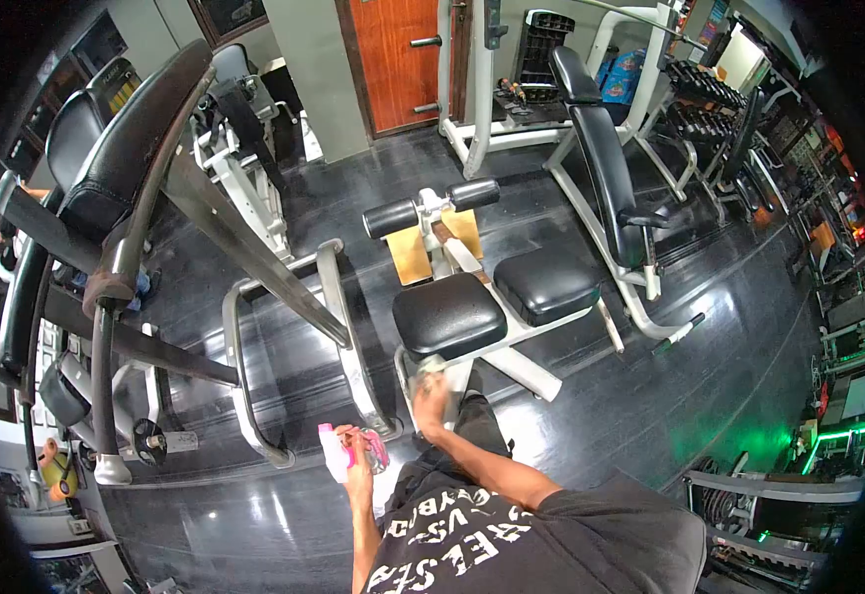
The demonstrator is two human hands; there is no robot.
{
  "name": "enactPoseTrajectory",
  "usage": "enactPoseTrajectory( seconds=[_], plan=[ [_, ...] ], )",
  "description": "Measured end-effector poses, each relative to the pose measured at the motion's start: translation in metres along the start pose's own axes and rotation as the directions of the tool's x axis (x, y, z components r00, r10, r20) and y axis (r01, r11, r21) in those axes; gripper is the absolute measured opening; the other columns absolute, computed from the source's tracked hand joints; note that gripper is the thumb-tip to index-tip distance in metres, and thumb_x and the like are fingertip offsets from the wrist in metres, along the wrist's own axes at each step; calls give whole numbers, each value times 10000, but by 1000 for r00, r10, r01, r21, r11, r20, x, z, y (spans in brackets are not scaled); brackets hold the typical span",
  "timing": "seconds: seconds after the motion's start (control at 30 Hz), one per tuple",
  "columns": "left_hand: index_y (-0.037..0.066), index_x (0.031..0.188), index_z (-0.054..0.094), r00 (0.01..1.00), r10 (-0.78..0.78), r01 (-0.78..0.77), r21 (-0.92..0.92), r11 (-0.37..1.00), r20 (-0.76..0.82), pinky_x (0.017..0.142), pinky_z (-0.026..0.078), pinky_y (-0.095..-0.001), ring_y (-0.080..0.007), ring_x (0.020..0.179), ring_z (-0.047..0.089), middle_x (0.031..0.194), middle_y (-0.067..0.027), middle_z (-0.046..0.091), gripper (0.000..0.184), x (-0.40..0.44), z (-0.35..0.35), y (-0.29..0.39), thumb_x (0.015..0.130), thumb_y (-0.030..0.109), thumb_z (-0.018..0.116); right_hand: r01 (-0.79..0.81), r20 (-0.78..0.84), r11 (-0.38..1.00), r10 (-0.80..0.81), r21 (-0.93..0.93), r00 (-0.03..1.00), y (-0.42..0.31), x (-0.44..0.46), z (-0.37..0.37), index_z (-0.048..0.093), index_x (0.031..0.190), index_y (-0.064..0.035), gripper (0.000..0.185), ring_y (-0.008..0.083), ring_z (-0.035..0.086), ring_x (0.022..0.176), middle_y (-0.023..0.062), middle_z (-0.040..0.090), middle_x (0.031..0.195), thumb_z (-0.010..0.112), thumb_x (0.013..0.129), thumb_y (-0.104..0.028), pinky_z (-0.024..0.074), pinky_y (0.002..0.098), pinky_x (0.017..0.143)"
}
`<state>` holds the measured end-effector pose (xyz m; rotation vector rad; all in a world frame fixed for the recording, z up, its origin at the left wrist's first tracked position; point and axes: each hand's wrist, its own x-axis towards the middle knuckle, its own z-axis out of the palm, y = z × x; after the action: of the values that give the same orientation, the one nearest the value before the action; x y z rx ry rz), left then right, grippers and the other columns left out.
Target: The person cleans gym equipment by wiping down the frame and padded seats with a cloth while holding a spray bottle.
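My left hand [357,447] is closed around a white and pink spray bottle [335,453], held low in front of my body. A pink and grey item [375,451] shows just beside these fingers; its kind is unclear. My right hand [430,398], smeared a little by motion, grips a pale cloth [432,365]. The cloth is at the front edge of a black padded seat [449,315] on a white-framed exercise machine; whether it touches the pad I cannot tell. A second black pad [547,285] sits to the right.
Black foam rollers [390,220] stand at the machine's far end. On the left, a large padded machine [141,148] with thick metal bars reaches close. An inclined bench [606,148] and dumbbell racks [702,89] are at the right. Behind is an orange door [393,64].
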<state>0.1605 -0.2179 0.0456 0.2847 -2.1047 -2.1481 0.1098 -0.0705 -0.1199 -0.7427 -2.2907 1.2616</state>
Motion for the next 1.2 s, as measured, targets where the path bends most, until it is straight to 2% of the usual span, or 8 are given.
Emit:
enactPoseTrajectory(
  seconds=[0.13,0.23,0.27,0.37,0.57,0.67,0.93,1.2],
  plan=[
    [10,1090,518,1000,17,-17,4,1000,-16,682,459,-231,-85,747,550,880,-52,596,177,1,-6,0,923,30,574,-250,643,906,-30,341,765,-40,-6,-14,572,1210,39,425,300,576,1149,206,585,1252,676,833,-129,454,349,950],
    [10,1091,516,1000,5,-5,6,1000,-19,683,460,-236,-88,743,549,881,-55,595,170,3,-6,2,930,37,563,-233,607,945,47,231,793,-70,6,-37,586,1200,25,391,304,576,1144,205,579,1259,666,845,-120,447,347,964],
    [9,1088,517,1000,2,-2,0,1000,-28,678,460,-239,-89,734,549,869,-52,595,163,3,-5,1,933,40,559,-18,460,941,-148,338,875,-73,12,-44,611,1176,-21,378,343,599,1076,194,617,1152,631,808,-103,450,344,958],
    [8,1087,520,1000,-20,19,59,998,8,672,464,-244,-92,720,554,839,-46,600,160,3,-1,9,938,55,558,251,337,940,-319,231,886,-65,46,-73,637,1195,-112,397,354,507,1181,183,497,1312,605,802,-61,430,377,988],
    [9,1072,538,998,-32,30,34,999,49,684,469,-248,-91,745,572,833,-43,617,160,9,18,7,921,50,571,633,446,746,-504,-208,740,-23,94,-129,650,1162,-179,494,331,514,1112,119,489,1329,649,697,-11,468,396,939],
    [15,1059,557,997,-58,56,41,998,57,697,475,-259,-98,755,581,835,-39,621,154,14,30,6,909,40,580,708,514,673,-539,-212,667,0,91,-140,647,1149,-194,502,311,521,1089,92,511,1303,672,678,-22,482,391,915],
    [18,1029,583,998,-39,37,44,998,45,680,485,-267,-104,745,598,807,-37,630,138,33,57,-2,894,39,606,222,567,969,-245,111,786,-25,95,-135,640,1165,-129,396,330,596,1082,146,611,1196,627,773,-71,483,375,932],
    [30,1038,577,998,-53,55,38,998,-44,597,482,-231,-83,671,589,764,-24,628,154,45,88,15,891,37,623,349,548,906,-422,239,722,-85,190,-100,611,1151,-16,401,313,626,1053,175,636,1143,675,770,-124,483,357,921]
  ],
)
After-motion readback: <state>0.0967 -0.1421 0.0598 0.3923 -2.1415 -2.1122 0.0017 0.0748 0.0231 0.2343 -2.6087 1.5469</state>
